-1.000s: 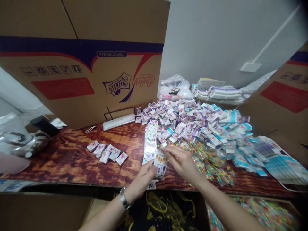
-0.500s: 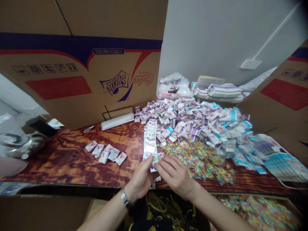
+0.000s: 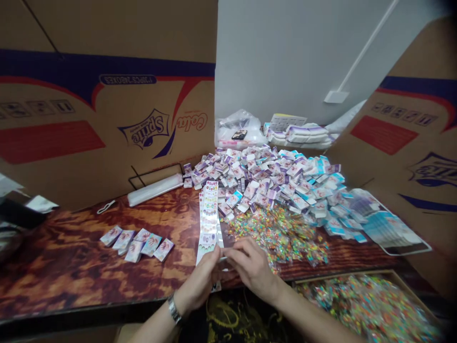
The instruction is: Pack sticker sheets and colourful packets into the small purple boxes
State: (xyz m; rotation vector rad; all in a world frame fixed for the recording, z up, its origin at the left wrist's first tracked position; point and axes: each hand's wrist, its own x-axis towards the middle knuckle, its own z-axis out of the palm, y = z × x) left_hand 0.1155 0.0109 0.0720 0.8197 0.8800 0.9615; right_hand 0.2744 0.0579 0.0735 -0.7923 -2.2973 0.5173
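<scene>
My left hand [image 3: 203,276], with a metal watch on the wrist, and my right hand [image 3: 254,270] meet at the table's near edge. Both are closed, fingertips pinching a small piece of sticker sheet [image 3: 223,258] that shows only as a thin white edge. Just beyond lie long white sticker strips [image 3: 210,209] printed with rows of small coloured pictures, their near ends partly hidden by my left hand. Beside my right hand spreads a heap of small clear bags of colourful candy [image 3: 278,233]. Several small filled-looking boxes [image 3: 134,245] lie in a group to the left.
Behind the candy rises a big pile of small purple and blue boxes [image 3: 264,176]. Large cartons stand left [image 3: 150,105] and right [image 3: 392,128]. A plastic roll [image 3: 155,189] lies by the left carton. Below right, an open carton [image 3: 396,281] holds more candy bags.
The piece of sticker sheet, which faced me with its pictures showing, is now seen nearly edge-on between my fingers. My view has swung to the right.
</scene>
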